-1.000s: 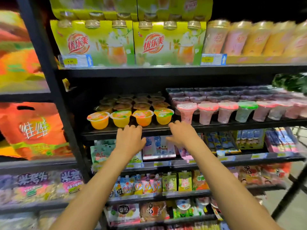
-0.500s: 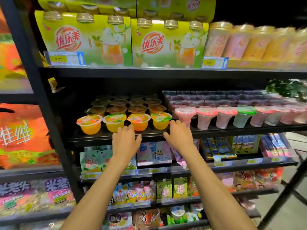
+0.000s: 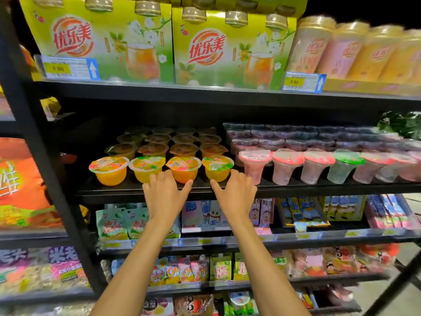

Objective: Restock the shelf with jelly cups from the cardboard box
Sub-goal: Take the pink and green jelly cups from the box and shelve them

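Note:
Several rows of orange and yellow jelly cups (image 3: pixel 109 169) stand on a black shelf (image 3: pixel 127 190) at chest height. My left hand (image 3: pixel 164 195) reaches flat to the front row, its fingertips touching the second (image 3: pixel 147 168) and third cup (image 3: pixel 183 167). My right hand (image 3: pixel 235 193) is spread beside it, fingertips at the base of the fourth cup (image 3: pixel 217 166). Neither hand holds anything. No cardboard box is in view.
Taller pink and green cups (image 3: pixel 287 165) fill the same shelf to the right. Green drink cartons (image 3: pixel 230 49) sit on the shelf above. Snack pouches (image 3: pixel 127 224) hang below. A black upright post (image 3: pixel 43 151) bounds the shelf on the left.
Both hands have risen slightly and moved forward to the front row of jelly cups; the camera has come closer to the shelf.

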